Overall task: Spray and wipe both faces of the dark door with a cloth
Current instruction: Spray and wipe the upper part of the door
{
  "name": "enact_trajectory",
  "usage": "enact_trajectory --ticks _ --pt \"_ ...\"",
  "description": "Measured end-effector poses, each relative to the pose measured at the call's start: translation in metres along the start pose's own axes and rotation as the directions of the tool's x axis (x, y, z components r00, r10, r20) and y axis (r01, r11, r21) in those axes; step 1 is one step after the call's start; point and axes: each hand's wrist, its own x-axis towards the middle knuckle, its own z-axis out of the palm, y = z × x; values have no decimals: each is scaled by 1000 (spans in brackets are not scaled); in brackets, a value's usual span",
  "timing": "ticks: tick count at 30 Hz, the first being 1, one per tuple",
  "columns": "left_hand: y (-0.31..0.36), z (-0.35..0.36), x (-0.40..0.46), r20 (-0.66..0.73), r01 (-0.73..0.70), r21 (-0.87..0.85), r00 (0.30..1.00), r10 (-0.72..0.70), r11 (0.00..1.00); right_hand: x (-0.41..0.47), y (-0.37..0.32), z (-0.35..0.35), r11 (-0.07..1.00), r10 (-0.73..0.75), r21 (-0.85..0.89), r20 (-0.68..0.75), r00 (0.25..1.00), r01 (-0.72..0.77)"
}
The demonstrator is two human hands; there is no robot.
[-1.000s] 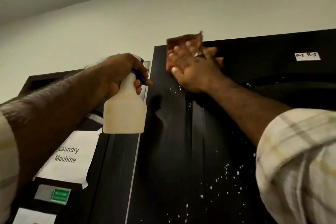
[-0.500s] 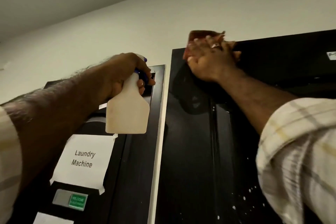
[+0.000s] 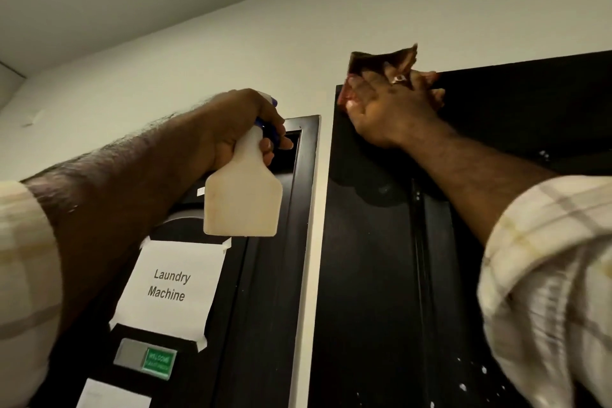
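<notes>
You had your right hand (image 3: 394,109) spread flat, pressing the reddish cloth (image 3: 381,63) against the top left corner of the dark door (image 3: 371,275), with part of the cloth poking above the door's upper edge. Your left hand (image 3: 238,129) was curled round the neck of the spray bottle (image 3: 243,202), a finger by the blue trigger, held off to the left in front of the neighbouring door with its "Laundry Machine" sign (image 3: 169,285). White droplets (image 3: 463,384) sat low on the panel (unwiped, by the look of it). To do this stroke well, I'd judge you needed even palm pressure along the top rail, then overlapping passes downward to reach that spray.
</notes>
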Motion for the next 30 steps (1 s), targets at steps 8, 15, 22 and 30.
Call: enact_trajectory --ticks 8,15,22,30 --pt "0 1 -5 -7 -3 14 1000 3 1000 -33 -3 0 911 -407 -13 140 903 413" --pt "-8 -3 -10 12 30 -3 999 -30 1000 -10 -22 10 999 40 -7 -3 999 -40" --pt "-13 3 -28 41 47 -2 998 -47 999 -128 -1 23 972 -217 -73 70 974 222" --pt "-10 31 -33 91 106 37 990 -109 994 -178 -49 23 972 236 -15 13 972 -236"
